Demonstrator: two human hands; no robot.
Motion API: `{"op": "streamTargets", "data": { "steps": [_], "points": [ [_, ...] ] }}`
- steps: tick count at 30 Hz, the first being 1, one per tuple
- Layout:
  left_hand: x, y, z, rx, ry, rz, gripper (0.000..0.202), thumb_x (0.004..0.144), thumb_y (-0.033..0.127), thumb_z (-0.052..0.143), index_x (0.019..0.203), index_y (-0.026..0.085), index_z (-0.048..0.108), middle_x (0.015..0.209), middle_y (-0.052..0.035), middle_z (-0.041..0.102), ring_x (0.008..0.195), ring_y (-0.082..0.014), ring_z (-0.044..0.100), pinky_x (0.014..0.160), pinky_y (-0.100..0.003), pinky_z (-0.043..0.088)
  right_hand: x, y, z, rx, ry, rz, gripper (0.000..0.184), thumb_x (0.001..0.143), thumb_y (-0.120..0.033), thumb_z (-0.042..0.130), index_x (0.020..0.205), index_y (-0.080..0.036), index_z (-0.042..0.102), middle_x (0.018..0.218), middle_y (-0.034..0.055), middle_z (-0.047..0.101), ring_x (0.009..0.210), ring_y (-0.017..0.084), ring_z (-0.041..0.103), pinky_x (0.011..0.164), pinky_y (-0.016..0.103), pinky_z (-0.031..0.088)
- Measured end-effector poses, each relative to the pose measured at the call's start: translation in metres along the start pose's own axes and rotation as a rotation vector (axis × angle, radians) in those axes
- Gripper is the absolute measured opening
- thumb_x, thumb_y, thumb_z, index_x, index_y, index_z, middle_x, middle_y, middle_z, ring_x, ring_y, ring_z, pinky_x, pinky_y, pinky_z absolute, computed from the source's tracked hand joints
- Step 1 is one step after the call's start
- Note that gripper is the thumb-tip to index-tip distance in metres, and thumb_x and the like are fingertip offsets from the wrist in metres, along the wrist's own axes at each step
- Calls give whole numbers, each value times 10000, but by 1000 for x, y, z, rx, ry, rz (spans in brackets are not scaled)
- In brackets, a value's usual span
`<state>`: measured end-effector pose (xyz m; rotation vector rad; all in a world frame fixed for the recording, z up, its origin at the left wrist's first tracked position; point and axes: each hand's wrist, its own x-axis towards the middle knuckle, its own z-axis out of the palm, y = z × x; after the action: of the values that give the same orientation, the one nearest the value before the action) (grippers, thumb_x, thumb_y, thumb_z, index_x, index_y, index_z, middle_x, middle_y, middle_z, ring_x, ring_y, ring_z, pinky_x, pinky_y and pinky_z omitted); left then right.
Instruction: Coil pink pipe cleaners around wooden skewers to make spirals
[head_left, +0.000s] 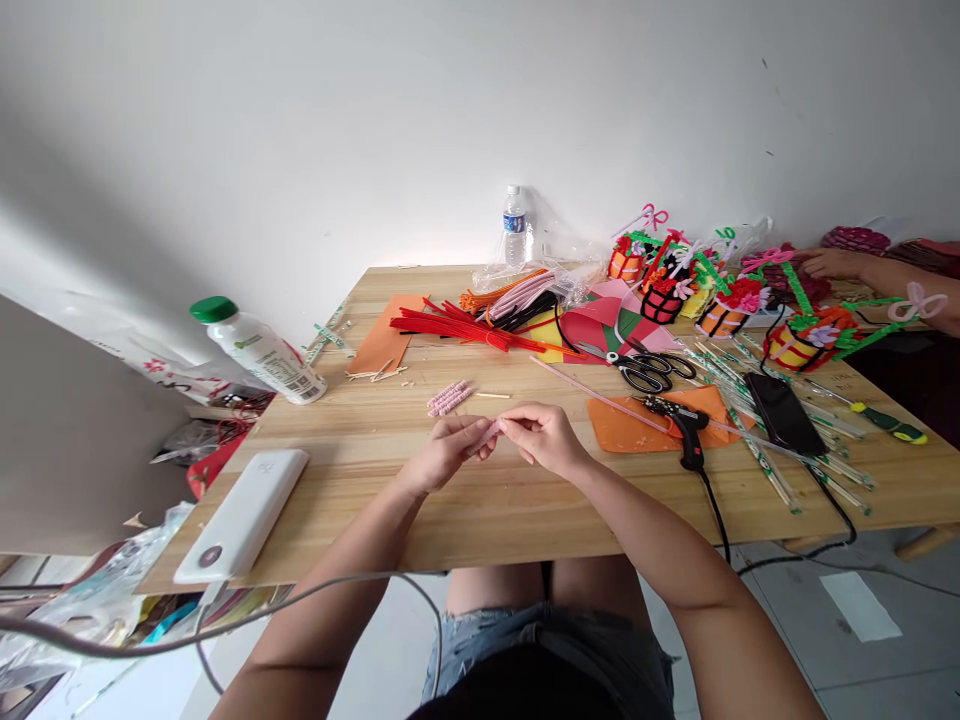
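Note:
My left hand and my right hand meet over the front middle of the wooden table. Between their fingertips both pinch a pale pink pipe cleaner, which looks coiled; most of it is hidden by the fingers. Just beyond my left hand lie several pink coiled pipe cleaners side by side. A short thin wooden stick rests to the right of them. To the right of my right hand, a black hot glue gun lies on an orange sheet.
Red pipe cleaners, black scissors, a phone and a screwdriver lie on the table. Small flower baskets stand right. A white bottle and power bank are left. Another person's hand reaches in.

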<state>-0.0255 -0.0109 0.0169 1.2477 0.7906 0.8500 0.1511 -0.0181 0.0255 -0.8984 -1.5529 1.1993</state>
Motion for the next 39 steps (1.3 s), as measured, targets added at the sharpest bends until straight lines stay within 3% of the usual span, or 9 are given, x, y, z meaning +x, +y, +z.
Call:
{"op": "streamTargets", "data": {
  "steps": [4, 8, 22, 28, 36, 39],
  "points": [
    [-2, 5, -5, -293, -239, -241, 343, 738, 415, 647, 682, 78, 672, 510, -41, 515, 460, -115, 447, 469, -252, 315, -2, 0, -1, 105, -51, -36, 258, 793, -369, 661, 831, -117, 702, 802, 51, 655, 381, 41, 478, 326, 192, 319],
    [-4, 4, -4, -442, -320, -239, 332, 745, 380, 684, 609, 98, 576, 483, 46, 345, 403, -46, 283, 418, -198, 203, -1, 1, -3, 183, -62, -12, 268, 774, -381, 691, 810, -115, 689, 793, 37, 640, 374, 36, 481, 319, 185, 337],
    [-2, -3, -1, -441, -199, -243, 335, 717, 372, 753, 661, 77, 605, 512, 54, 334, 445, -36, 297, 454, -189, 180, 2, -1, -11, 72, -188, 102, 263, 800, -370, 656, 826, -111, 694, 707, 22, 661, 364, 51, 493, 349, 194, 389],
    [-1, -4, 1, -391, -151, -187, 354, 706, 399, 757, 654, 82, 609, 513, 55, 346, 446, -35, 303, 460, -197, 171, 4, 2, -10, 87, -167, 118, 267, 795, -375, 655, 822, -111, 681, 685, 14, 659, 350, 53, 489, 329, 190, 373],
    [2, -12, 0, -70, 14, -42, 472, 699, 557, 707, 671, 98, 603, 468, 53, 372, 459, -52, 278, 481, -221, 159, 3, -4, -9, 92, -109, 165, 316, 762, -423, 673, 792, -108, 679, 601, -14, 602, 336, 50, 461, 330, 194, 380],
    [2, -15, -3, 12, 11, -28, 482, 713, 574, 685, 668, 102, 599, 472, 50, 381, 467, -56, 286, 488, -227, 165, 3, -6, -11, 85, -152, 195, 335, 758, -440, 677, 767, -105, 680, 559, -28, 563, 343, 53, 468, 337, 189, 387]
  ]
}}
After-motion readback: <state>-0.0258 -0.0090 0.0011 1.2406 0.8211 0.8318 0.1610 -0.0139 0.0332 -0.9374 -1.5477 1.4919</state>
